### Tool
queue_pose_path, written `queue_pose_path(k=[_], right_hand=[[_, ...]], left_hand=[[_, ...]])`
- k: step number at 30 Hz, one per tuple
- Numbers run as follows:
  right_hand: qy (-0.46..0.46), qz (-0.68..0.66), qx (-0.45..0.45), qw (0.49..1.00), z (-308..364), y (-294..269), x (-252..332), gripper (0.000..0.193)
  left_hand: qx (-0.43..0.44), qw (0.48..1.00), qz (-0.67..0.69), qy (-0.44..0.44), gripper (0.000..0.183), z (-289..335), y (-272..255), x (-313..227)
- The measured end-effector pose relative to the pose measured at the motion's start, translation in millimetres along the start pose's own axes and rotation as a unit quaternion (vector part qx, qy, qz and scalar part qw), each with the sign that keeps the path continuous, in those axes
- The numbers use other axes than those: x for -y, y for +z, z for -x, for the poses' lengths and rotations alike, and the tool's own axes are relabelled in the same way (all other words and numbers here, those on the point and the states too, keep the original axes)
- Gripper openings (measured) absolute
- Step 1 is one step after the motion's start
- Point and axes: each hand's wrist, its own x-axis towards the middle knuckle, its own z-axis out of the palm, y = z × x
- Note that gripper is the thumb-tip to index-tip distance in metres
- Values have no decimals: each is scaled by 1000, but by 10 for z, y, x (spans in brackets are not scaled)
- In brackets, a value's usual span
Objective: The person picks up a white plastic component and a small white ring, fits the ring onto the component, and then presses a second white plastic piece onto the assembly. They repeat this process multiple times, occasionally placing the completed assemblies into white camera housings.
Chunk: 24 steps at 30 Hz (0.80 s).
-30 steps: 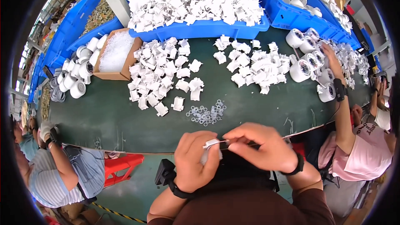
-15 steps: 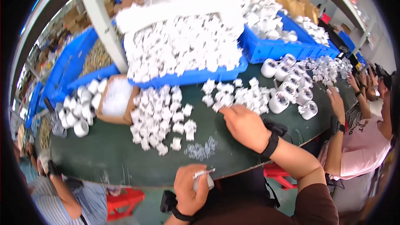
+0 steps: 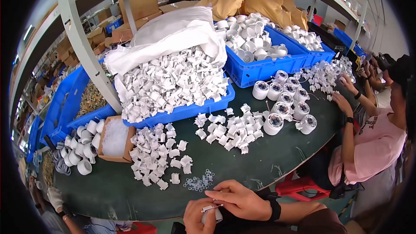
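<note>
At the table's near edge, my left hand (image 3: 195,217) is closed around a rounded white plastic housing (image 3: 218,216). A small white part with a thin metal pin (image 3: 209,208) sticks out by its thumb. My right hand (image 3: 246,201) meets it from the right, fingers bent together over the housing; whatever they pinch is hidden. Just beyond both hands lies a patch of small translucent rings (image 3: 199,182). Farther off are two loose piles of white plastic clips, a left pile (image 3: 151,154) and a right pile (image 3: 236,130).
Behind the piles stands a blue bin (image 3: 186,112) heaped with white clips under a white sack (image 3: 173,30). Another blue bin (image 3: 264,67) holds white cups. Round white housings (image 3: 274,123) stand at right, near a co-worker in pink (image 3: 368,143). A cardboard box (image 3: 116,141) sits left.
My right hand has come back from the right clip pile to my left hand, and the two now meet. The view has shifted, showing more of the far side.
</note>
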Motion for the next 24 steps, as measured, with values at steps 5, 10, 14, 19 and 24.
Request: queue_pose_path(k=[5,10,14,19,24], right_hand=[[23,-4,63,998,-4,-28,-15,48],[164,-164,63,971,39,-112,14,44],[88,-94,72,989,-21,-124,80,43],[144,-180,59,971,-46,-165,151,41],[113,-140,61,982,-99,37,211,37]], left_hand=[[-12,1000,-3,-8,15,24,44,32],[-36,999,4,-1,13,92,24,37],[-22,999,22,-12,12,105,-17,34],[-101,990,-99,1,13,118,-19,69],[-113,982,-149,5,16,58,36,65]])
